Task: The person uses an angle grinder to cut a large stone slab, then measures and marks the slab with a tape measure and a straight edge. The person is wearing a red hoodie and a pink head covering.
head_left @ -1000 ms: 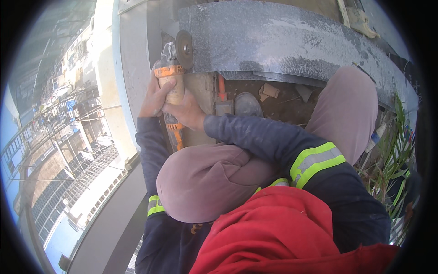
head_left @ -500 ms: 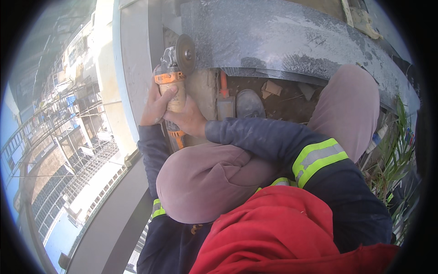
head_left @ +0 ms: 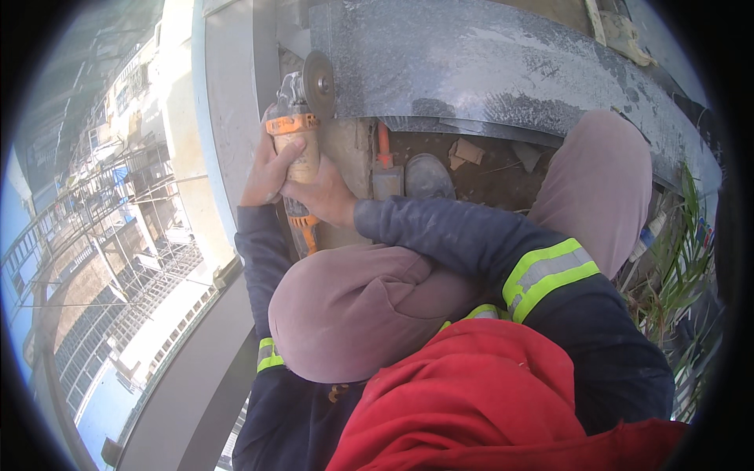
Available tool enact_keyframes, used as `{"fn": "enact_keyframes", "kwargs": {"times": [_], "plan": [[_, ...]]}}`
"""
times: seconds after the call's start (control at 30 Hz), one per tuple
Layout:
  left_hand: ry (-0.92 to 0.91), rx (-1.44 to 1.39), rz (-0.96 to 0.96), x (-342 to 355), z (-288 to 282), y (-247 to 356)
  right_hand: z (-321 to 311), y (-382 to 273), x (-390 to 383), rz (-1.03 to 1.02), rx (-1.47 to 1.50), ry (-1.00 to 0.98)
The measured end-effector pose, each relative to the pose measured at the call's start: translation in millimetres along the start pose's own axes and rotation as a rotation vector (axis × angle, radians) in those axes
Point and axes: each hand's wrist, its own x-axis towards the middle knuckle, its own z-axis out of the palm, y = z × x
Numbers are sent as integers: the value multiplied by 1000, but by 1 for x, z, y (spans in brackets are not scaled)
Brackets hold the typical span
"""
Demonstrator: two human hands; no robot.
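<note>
Shifted slightly since the frame half a second earlier: an angle grinder, carried a little upward in the view. At far left, beyond a grey metal beam, a bright scene below of scaffolding and pale buildings. Next, just inside the beam, the left hand at the outer side of the grinder, grip clamped round the tan body, thumb laid across the top. In the middle, the grinder itself, over a strip of concrete, with orange collar toward the top and cutting disc edge-on toward the left end of a mottled grey sheet; contact between disc and sheet impossible to tell. From the right side, the right hand also clamped on the grinder, lower down the body. Below, a bent knee in dusty mauve trousers. Farther right, an orange-handled tool with a flat grey end, beside a dusty shoe, then torn cardboard on bare ground. At far right, the other knee before the sheet, and long green leaves.
</note>
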Motion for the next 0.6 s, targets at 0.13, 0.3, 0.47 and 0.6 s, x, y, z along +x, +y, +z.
{"fn": "enact_keyframes", "kwargs": {"times": [0.13,0.3,0.47,0.6], "plan": [[13,20,-8,3,-2,-1,0,-4,1,-12,29,5],[3,-1,-27,3,0,1,0,-4,2,-20,35,17],[-14,-16,-46,-10,0,4,3,-12,-12,-3,26,-32],[-3,1,-58,-18,2,6,6,-3,-15,33,17,-19]]}}
